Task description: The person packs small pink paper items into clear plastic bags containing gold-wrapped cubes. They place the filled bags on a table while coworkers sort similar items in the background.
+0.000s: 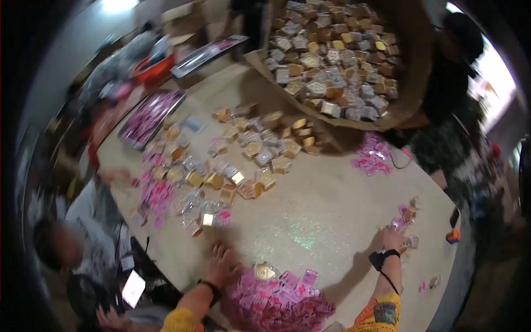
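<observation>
My left hand (222, 266) lies with its fingers spread on the table, at the left edge of a heap of small pink cards (279, 301). It holds nothing. A small gold-and-clear box (264, 271) rests at the top of that heap. Over at the right side of the table, my right hand (392, 240) has its fingers closed at a small clear box with a pink card (397, 223). Just beyond it are a few more gold and clear boxes (409, 214), and another clear box (411, 242) sits beside the hand.
Many gold-and-clear boxes (265, 138) lie loose across the table's far left. A large carton (412, 110) full of them tilts over the far edge, a person (442, 72) beside it. Another person's hand (113, 176) reaches in at left, near pink cards and a metal tray (181, 99).
</observation>
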A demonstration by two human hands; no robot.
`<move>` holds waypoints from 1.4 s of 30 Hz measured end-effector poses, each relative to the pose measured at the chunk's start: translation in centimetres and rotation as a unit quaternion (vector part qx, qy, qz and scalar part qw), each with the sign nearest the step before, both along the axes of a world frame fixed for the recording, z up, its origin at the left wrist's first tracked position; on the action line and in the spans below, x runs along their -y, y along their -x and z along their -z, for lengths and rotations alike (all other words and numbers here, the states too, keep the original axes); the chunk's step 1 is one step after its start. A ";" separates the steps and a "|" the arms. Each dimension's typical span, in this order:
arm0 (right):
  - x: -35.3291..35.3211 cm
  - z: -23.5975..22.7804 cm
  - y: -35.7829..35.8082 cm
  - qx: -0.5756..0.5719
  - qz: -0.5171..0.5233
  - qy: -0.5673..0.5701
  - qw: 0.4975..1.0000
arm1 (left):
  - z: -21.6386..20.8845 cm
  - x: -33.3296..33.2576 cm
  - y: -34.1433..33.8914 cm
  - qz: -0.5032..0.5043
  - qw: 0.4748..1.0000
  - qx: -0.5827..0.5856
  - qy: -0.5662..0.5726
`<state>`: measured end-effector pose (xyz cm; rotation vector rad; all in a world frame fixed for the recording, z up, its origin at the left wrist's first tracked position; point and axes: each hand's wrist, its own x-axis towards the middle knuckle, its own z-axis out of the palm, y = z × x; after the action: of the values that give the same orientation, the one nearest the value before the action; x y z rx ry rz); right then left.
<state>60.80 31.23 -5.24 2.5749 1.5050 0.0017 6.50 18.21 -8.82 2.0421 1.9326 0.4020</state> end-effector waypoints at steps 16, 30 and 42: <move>-17.4 -6.7 13.1 -0.223 -0.222 -0.378 0.870 | 2.1 -1.3 2.8 -0.226 0.934 0.008 -0.278; -18.8 -5.1 12.7 -0.682 0.028 -0.245 0.689 | 3.9 -5.9 5.4 -0.289 0.941 0.030 -0.171; -21.2 -4.7 13.7 -0.733 0.054 -0.243 0.633 | 4.3 -6.2 5.6 -0.291 0.935 0.022 -0.201</move>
<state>47.12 52.39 -0.52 2.9642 1.6509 -2.5632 0.87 24.40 -13.08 1.5884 2.5737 1.0399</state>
